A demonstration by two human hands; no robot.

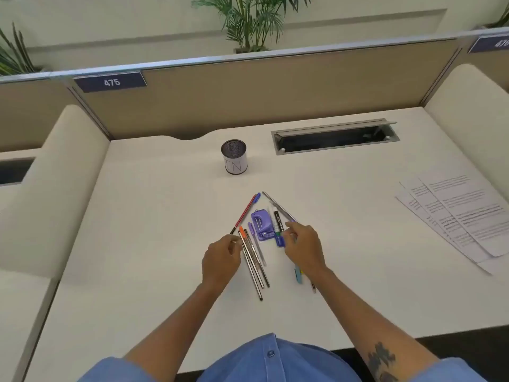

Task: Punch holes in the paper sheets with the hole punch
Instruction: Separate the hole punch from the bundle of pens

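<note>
A small purple hole punch [261,224] lies in the middle of the white desk [154,205], ringed by several pens and markers. My left hand [221,261] hovers just left of it, fingertips pinched near an orange-tipped pen [247,248]. My right hand [302,248] reaches in from the right, fingers curled over a black marker [278,223] and some pens; whether it grips one I cannot tell. The paper sheets [462,213], printed with text, lie fanned at the desk's right edge, well away from both hands.
A mesh pen cup [234,157] stands behind the pens. A grey cable tray [334,137] with its lid open is set into the desk's back. A tan partition [275,89] closes the rear, with padded dividers on both sides.
</note>
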